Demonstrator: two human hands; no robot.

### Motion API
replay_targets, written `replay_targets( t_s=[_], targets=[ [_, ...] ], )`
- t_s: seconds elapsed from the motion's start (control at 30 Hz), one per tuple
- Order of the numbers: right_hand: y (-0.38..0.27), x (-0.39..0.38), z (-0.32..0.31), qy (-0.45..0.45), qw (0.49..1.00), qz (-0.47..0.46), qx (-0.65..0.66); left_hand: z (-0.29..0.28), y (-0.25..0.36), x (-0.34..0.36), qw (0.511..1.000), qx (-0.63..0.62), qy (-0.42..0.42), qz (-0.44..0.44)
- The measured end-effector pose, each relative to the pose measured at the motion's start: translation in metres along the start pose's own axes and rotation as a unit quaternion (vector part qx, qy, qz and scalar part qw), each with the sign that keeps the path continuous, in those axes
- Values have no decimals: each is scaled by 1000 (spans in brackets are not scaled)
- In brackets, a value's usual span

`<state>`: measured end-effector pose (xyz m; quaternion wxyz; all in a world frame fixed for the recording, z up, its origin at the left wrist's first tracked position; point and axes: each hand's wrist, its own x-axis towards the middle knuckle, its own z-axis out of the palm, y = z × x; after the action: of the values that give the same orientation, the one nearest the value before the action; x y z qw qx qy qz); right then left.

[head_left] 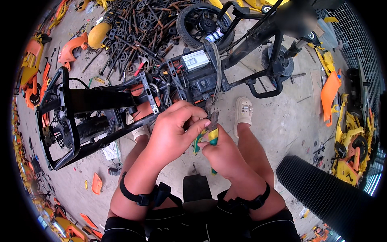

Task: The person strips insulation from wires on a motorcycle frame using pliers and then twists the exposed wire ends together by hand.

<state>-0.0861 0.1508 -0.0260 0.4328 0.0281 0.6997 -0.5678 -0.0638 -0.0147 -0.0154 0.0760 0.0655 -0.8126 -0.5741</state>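
My right hand is wrapped round a pair of pliers with green and yellow handles, their metal jaws pointing up and away from me. Close against the jaws, my left hand is closed in a pinch between thumb and fingers. What the left fingertips hold is hidden. A bundle of grey cables hangs from the black scooter frame and comes down to the pliers' jaws. On the frame, just beyond my hands, sits a silver metal box beside black electrical parts.
A heap of rusty metal rods lies beyond the frame, with a black wheel beside it. Orange and yellow body panels lie along both sides. A ribbed black object stands at the near right.
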Motion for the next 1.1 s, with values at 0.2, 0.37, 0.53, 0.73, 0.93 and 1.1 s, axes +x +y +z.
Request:
replay_targets(
  t_s=[0.2, 0.37, 0.53, 0.73, 0.93, 1.1],
  targets=[
    [2, -1, -2, 24, 998, -24, -60, -1, 0, -1, 1000, 2, 2, 6],
    [-3, -2, -4, 32, 990, -38, -131, 0, -1, -2, 1000, -1, 6, -10],
    [-5, -4, -7, 57, 978, -104, -171, -3, 1, -5, 1000, -16, 9, -11],
    [-11, -1, -17, 71, 932, -264, -238, -11, 14, -6, 995, -20, 35, 87],
    [-22, -2, -20, 23, 950, -244, -194, -21, 20, -7, 998, 16, -27, 53],
    [-19, 6, -22, -13, 959, -226, -169, -18, 25, -5, 998, 40, -51, 14]
  ],
)
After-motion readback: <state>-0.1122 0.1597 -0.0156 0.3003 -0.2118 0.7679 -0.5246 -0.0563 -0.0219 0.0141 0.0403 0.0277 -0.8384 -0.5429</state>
